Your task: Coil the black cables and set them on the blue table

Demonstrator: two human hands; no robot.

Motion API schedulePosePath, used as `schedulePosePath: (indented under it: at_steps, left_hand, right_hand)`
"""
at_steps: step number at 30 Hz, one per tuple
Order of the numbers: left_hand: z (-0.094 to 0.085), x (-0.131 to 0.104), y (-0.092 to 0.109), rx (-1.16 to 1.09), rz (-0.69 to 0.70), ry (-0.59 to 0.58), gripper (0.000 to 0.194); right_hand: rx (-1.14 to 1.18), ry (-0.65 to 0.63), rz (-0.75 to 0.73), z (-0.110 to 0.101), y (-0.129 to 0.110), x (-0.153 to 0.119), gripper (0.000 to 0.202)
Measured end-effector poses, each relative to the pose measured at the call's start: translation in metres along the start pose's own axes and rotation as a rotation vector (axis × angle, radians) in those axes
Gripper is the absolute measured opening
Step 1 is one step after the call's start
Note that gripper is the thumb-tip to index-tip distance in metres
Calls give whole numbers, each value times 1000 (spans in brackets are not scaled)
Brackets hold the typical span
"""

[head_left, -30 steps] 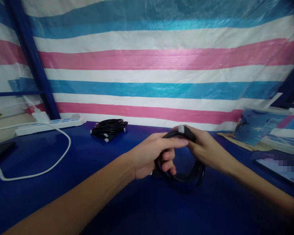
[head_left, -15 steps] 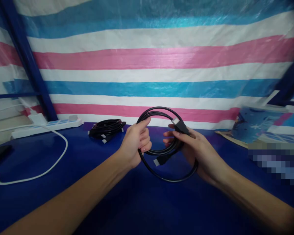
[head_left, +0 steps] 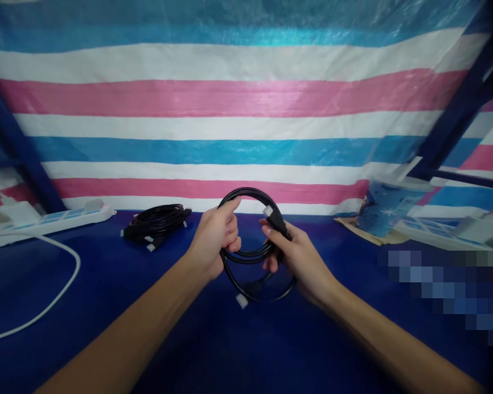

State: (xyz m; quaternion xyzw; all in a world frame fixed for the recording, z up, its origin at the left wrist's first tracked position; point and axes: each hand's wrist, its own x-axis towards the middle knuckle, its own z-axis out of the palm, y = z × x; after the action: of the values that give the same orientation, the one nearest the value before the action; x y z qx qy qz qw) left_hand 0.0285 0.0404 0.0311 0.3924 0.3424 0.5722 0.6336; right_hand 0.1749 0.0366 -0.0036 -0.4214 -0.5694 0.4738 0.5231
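A black cable [head_left: 246, 253], wound into a loose coil, is held up between both hands over the blue table. My left hand [head_left: 213, 238] is closed around the coil's left side, its index finger lying along the upper loops. On the right side, my right hand [head_left: 298, 249] pinches the loops together with one plug [head_left: 274, 218], which points up and left. The other plug [head_left: 243, 298], with a pale tip, hangs below the coil near its lower edge. Behind my left wrist a second coil of black cable [head_left: 158, 223] lies on the table, several plug ends showing.
A white power strip [head_left: 61, 219] with a plugged-in charger lies at the back left, a white cord [head_left: 72, 284] curving forward. At the back right stand a blue patterned cup [head_left: 388, 205] and another power strip [head_left: 431, 232]. A striped sheet [head_left: 230, 98] hangs behind.
The view has turned to the right, shifting everything left. My right hand has drawn closer to my left, and the loose plug has dropped lower, below the coil.
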Motion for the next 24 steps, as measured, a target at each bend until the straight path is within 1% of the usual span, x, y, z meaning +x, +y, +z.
schedulePosePath:
  at_steps: [2, 4, 6, 7, 8, 10, 11, 13, 14, 15, 16, 18, 20, 22, 24]
  left_hand:
    - [3, 7, -3, -10, 31, 59, 45]
    - [2, 11, -10, -25, 13, 103, 41]
    - [-3, 12, -16, -10, 10, 119, 30]
    - [-5, 11, -18, 7, 18, 106, 24]
    - [-6, 10, -17, 20, 16, 71, 19]
    - [-8, 5, -12, 41, -42, -72, 16]
    - [-7, 1, -7, 51, -89, -168, 18]
    - [-2, -7, 1, 64, -191, -342, 28]
    - [2, -11, 5, 63, -229, -383, 34]
    - [5, -15, 7, 58, -255, -389, 38]
    - [9, -18, 8, 50, -270, -367, 41]
    - [14, -21, 9, 32, -259, -269, 44]
    - [16, -23, 10, 11, -206, -183, 49]
    - [13, -23, 14, -27, -179, -174, 53]
    - [8, -22, 20, -70, -165, -183, 57]
  right_hand:
    - [43, 27, 71, 2, 0, 1, 25]
    - [31, 64, 102, 3, 0, 1, 21]
    - [63, 75, 120, 2, 1, 1, 12]
    - [90, 67, 119, 0, 1, 2, 9]
    - [107, 58, 106, -2, 0, 3, 9]
    - [43, 28, 46, -9, -4, 7, 7]
    - [-40, 1, 5, -13, -7, 9, 5]
    - [-221, -66, -67, -21, -15, 12, 3]
    - [-292, -100, -89, -26, -19, 13, 4]
    - [-350, -123, -108, -29, -24, 13, 5]
    - [-392, -137, -126, -33, -28, 12, 6]
    - [-440, -134, -174, -37, -35, 6, 8]
    - [-369, -115, -235, -37, -40, -1, 11]
    - [-286, -104, -247, -32, -44, -7, 13]
    - [-208, -100, -229, -23, -46, -7, 21]
